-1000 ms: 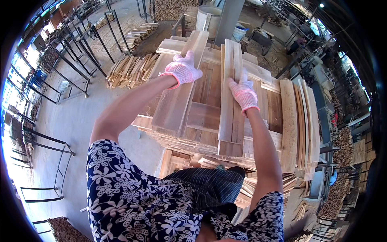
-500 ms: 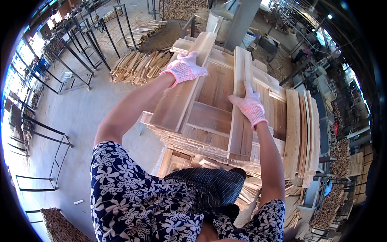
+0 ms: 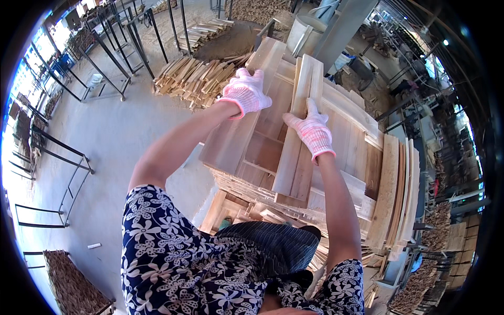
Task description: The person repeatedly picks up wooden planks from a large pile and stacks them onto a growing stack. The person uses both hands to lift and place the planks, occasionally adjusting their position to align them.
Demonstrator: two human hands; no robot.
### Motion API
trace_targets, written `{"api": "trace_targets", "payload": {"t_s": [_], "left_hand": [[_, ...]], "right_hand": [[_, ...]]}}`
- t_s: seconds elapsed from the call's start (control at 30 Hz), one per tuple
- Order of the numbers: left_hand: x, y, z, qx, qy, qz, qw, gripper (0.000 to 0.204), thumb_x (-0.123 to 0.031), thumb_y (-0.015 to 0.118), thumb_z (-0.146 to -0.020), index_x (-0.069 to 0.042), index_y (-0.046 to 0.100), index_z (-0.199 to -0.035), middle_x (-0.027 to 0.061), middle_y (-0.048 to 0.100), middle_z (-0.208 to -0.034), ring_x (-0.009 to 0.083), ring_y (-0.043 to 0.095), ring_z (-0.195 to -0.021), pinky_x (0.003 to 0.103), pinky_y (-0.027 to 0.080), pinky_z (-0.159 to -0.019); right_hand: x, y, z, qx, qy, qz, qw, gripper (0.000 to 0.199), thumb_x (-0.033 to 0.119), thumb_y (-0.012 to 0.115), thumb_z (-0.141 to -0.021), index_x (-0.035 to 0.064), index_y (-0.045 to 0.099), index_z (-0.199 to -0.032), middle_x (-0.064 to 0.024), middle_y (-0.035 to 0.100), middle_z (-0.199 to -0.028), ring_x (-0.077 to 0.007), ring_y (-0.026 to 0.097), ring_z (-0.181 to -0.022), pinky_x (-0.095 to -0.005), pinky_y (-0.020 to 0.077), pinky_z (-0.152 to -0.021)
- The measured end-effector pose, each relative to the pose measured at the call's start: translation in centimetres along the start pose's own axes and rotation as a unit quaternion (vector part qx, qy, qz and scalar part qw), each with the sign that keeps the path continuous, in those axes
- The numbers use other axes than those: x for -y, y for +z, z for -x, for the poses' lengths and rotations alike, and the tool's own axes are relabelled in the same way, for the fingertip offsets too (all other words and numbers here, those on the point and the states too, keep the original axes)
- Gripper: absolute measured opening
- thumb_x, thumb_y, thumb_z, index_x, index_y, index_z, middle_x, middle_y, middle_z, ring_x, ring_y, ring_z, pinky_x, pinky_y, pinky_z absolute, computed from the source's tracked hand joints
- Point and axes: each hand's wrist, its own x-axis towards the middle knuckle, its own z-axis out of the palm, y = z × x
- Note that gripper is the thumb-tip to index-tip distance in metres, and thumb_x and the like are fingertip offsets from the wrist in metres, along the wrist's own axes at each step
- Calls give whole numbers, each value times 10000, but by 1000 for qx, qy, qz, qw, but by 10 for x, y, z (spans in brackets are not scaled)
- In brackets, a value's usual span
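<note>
The left hand [image 3: 244, 95], gloved in pink and white, lies fingers spread on 1 wide board [image 3: 227, 148]; the right hand [image 3: 312, 131], gloved alike, thumb splayed, lies on another board [image 3: 287, 170]. Whether either grips, I can't tell. Both boards top the plank stack [image 3: 239, 189]; beyond stands 1 grey post [image 3: 347, 34].

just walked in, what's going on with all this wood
A person has both hands on top of a wood stack: the gloved left hand on one board, the gloved right hand on another board to its right. Both boards point away from the person, with lower boards showing between them. Whether either hand grips firmly isn't clear.
</note>
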Motion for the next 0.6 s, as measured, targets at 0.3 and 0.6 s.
{"api": "trace_targets", "payload": {"t_s": [0.3, 0.6], "left_hand": [[47, 3, -77, -17, -21, 162, 986, 827, -612, 451, -947, -82, 322, -1568, 267, 532, -1445, 395, 502, -1371, 458, 419, -1106], [53, 29, -89, 7, 140, -135, 981, 394, -232, 386, -1041, -143, 489, -1411, 264, 435, -1505, 456, 566, -1269, 458, 497, -1017]], "right_hand": [[2, 28, -19, -63, -104, -23, 992, 870, 607, 677, -847, 130, 415, -1526, -329, 509, -1337, -465, 547, -1241, -461, 462, -1044], [-23, 14, -28, 0, -152, -19, 988, 895, 525, 723, -851, 172, 329, -1573, -322, 397, -1497, -500, 447, -1348, -463, 407, -1120]]}}
